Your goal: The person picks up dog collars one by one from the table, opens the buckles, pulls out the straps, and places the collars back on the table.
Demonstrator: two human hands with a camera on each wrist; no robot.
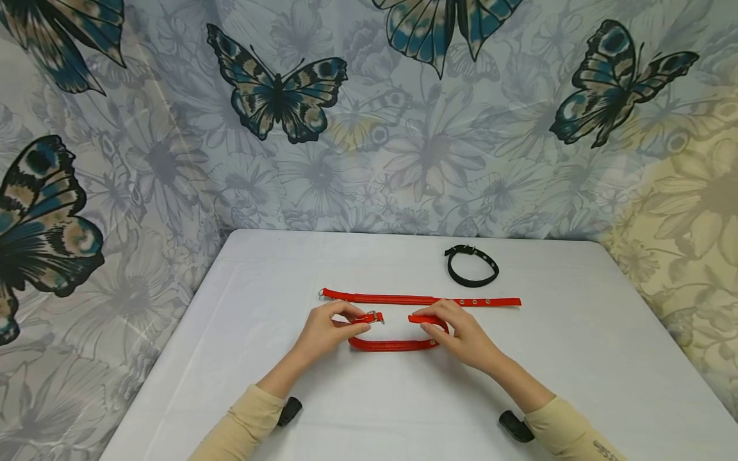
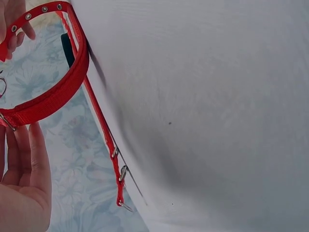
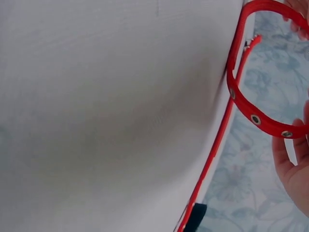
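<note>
A red collar (image 1: pixel 394 346) is bent into an open loop between both hands, its middle low over the white table. My left hand (image 1: pixel 324 334) pinches the end with the metal buckle (image 1: pixel 373 317). The eyelet end is pinched by my right hand (image 1: pixel 466 336), its tip pointing towards the buckle with a gap between. In the right wrist view, metal eyelets (image 3: pixel 255 119) run along the strap up to the fingers. Just behind the hands, a second red collar (image 1: pixel 392 299) lies stretched out straight, its ring end at left and holes at right.
Towards the back right of the white table (image 1: pixel 576 358), a black collar (image 1: pixel 471 283) lies closed in a ring. A butterfly-printed cloth (image 1: pixel 323 186) hangs behind the table. Small black devices (image 1: pixel 516 426) sit at both wrists, by the beige sleeves (image 1: pixel 248 419).
</note>
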